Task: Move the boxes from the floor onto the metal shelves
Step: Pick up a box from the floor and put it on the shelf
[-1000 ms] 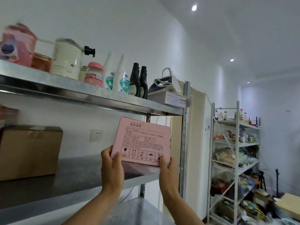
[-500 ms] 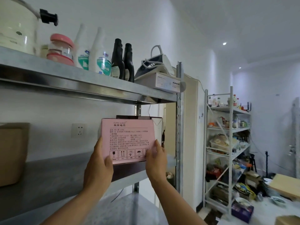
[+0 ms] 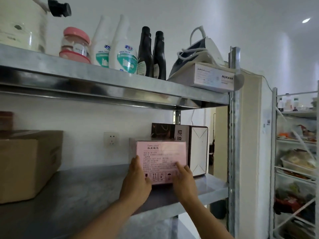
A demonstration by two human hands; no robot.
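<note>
Seems light and stiff: thin, smooth cardboard, so probably a little slippery and, judging by the handling marks, perhaps fragile inside; best taken low down by the two side edges, without squeezing the wide face. Pale pink box (image 3: 161, 163) with lines of dark printed text and a row of small pictograms at the bottom, standing upright on the middle metal shelf (image 3: 212, 188), just in front of a dark box (image 3: 164, 132) with a white side. Left hand (image 3: 136, 181) gripping the left edge with the thumb on the front, right hand (image 3: 184, 180) pressing on the lower right of the front with fairly straight fingers, not curled round anything.
</note>
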